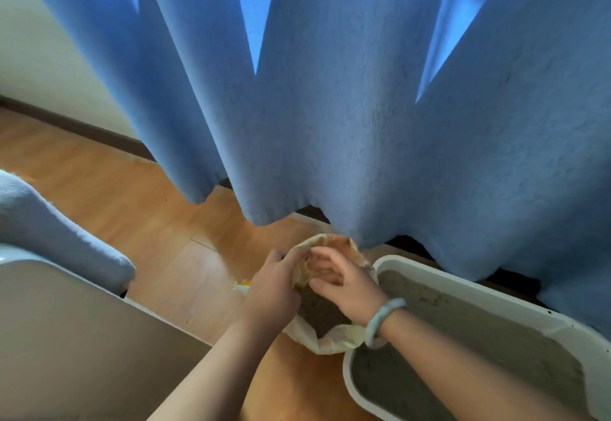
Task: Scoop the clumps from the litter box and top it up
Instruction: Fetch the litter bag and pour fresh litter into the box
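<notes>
White litter box [463, 286] on wood floor [132, 209] under the blue curtain [330, 123], filled with level grey litter [469, 338]. Translucent bag [334, 339] against its left rim holds grey litter. Left hand [274, 285] and right hand [345, 283] both grip the bag's crumpled top.

White litter box [463, 283] grey-filled; open litter bag [332, 338] just beside

Centre: bag [334, 338] | 12–2 o'clock: blocked by curtain [330, 106], hem hanging just over the bag's far edge | 3–5 o'clock: litter box [463, 283], rim against the bag | 9–11 o'clock: bare floor [132, 196], open passage | 8–9 o'clock: padded grey seat [49, 232] and beige panel [66, 338], well apart from the bag
</notes>
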`<state>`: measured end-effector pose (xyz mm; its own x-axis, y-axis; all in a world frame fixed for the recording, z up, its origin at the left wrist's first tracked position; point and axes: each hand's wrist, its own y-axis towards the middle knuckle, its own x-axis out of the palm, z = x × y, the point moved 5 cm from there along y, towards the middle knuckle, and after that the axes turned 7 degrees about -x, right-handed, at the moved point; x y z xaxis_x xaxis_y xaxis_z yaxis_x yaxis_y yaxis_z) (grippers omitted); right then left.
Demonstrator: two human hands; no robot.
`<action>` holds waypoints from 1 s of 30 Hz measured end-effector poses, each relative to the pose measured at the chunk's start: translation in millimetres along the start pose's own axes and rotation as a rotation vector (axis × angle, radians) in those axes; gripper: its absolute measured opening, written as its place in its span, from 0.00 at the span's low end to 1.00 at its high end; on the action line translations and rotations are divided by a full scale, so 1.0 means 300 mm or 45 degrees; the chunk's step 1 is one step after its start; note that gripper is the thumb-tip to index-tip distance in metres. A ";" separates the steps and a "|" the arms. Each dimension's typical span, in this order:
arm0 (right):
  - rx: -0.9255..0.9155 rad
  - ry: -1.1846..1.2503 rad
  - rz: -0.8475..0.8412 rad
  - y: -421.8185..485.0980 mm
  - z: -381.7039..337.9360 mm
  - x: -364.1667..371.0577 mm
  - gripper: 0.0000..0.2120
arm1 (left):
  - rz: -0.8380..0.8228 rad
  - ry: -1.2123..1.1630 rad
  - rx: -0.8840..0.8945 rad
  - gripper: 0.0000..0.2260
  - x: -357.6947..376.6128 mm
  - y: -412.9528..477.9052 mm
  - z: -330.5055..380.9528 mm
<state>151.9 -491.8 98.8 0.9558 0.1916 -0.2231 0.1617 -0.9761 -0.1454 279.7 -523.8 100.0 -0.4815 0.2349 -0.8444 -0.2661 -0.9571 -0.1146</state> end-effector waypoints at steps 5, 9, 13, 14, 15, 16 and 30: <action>0.002 0.030 0.002 0.015 0.073 0.039 0.29 | -0.065 -0.312 0.048 0.40 0.051 -0.013 -0.064; 0.014 -0.072 0.009 0.021 0.113 0.065 0.28 | -0.230 -0.610 -0.079 0.44 0.101 -0.034 -0.084; 0.044 -0.211 0.046 0.033 0.141 0.070 0.30 | -0.441 -0.750 -0.106 0.48 0.146 -0.048 -0.076; 0.048 -0.238 0.060 0.033 0.145 0.072 0.30 | -0.500 -0.784 -0.124 0.46 0.152 -0.047 -0.082; 0.049 -0.251 0.079 0.032 0.145 0.074 0.29 | -0.548 -0.851 -0.145 0.44 0.153 -0.044 -0.091; 0.043 -0.252 0.099 0.031 0.145 0.075 0.28 | -0.566 -0.941 -0.172 0.41 0.149 -0.041 -0.102; 0.081 -0.209 0.189 0.000 0.254 0.064 0.28 | 0.155 -0.469 -0.929 0.35 0.272 -0.006 -0.501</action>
<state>151.4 -480.3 21.1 0.9143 0.0653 -0.3998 0.0013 -0.9874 -0.1584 366.3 -528.5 -47.5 -0.7484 0.0415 -0.6620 0.3538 -0.8192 -0.4514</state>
